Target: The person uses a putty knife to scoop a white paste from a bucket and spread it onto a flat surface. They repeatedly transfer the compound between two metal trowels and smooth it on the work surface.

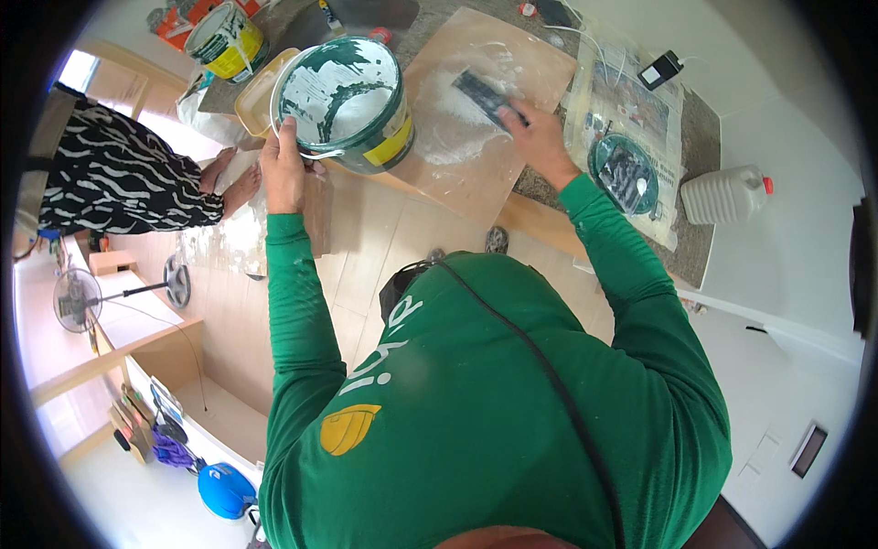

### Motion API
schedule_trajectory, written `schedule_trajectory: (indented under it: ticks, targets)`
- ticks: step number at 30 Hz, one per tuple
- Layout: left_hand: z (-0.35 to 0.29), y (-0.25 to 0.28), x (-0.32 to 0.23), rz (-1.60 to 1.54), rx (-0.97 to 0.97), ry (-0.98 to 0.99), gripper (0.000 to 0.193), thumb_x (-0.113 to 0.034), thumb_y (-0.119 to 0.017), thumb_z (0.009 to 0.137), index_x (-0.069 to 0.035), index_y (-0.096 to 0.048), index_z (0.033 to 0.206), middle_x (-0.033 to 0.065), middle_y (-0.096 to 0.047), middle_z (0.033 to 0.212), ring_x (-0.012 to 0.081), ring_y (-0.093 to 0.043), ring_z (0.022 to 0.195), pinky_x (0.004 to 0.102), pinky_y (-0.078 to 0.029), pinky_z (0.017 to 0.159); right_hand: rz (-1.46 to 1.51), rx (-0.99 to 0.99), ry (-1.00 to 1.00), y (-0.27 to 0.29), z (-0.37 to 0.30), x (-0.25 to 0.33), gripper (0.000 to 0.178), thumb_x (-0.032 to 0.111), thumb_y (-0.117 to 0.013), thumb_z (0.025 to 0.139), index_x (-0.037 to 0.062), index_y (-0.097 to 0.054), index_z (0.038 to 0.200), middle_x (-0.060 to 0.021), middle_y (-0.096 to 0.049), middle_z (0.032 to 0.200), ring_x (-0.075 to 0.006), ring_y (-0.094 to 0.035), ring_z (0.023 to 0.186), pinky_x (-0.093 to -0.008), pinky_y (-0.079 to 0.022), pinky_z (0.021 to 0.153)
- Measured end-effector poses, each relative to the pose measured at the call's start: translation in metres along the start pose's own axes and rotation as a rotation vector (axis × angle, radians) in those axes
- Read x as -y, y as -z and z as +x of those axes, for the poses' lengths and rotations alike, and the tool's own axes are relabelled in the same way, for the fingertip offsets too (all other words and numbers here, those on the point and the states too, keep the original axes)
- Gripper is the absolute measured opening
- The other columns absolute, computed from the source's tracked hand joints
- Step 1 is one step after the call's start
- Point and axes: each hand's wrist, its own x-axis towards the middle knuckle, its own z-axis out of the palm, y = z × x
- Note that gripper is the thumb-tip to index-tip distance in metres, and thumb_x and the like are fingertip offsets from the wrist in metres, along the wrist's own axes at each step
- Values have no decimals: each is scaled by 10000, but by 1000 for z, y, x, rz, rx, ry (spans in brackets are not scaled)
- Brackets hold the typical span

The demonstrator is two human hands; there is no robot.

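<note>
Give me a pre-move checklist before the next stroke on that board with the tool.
1. Left hand grips the paint bucket rim: ok.
2. Right hand holds the flat tool on the board: ok.
3. White paste on the board under the tool: ok.
4. Bucket lid set aside on the newspaper: ok.
5. Paste left in the bucket: cannot tell how much.
6. Bystander's bare feet near the bucket: not ok.

Beside the green paint bucket [346, 91], I can't see my left hand's [283, 169] fingertips, which curl over its rim. My right hand [540, 142] covers the brush's [485, 96] handle. Behind the bucket, a second can [224, 38] is cut by the fisheye rim, and the person [119, 174] standing left of it shows only partly.
</note>
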Motion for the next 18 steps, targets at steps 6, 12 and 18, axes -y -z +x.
schedule_trajectory:
  ticks: [6,12,18]
  targets:
    - [-1,3,-13,126,-42,79,355,-353,-571,1025,-3,-634,1044,50,-663,767,121,-608,548,257,-480,449,650,-147,-387,33,33,-78,281,161,-643,1012,-7,-622,1236,-69,-713,984,-155,-690,714,-314,-581,583]
    - [14,18,-21,224,27,144,290,-250,-600,975,8,-635,1103,46,-674,856,116,-659,653,261,-570,521,498,-81,-474,20,43,-72,276,121,-657,971,-41,-602,1188,-158,-694,1011,-247,-721,763,-348,-619,592]
    - [2,-23,-98,128,38,57,357,-191,-601,977,61,-611,1231,139,-711,1089,240,-726,886,349,-616,711,-176,-44,34,37,37,-34,302,156,-543,940,115,-620,1229,-204,-711,981,-420,-686,951,-573,-539,795]
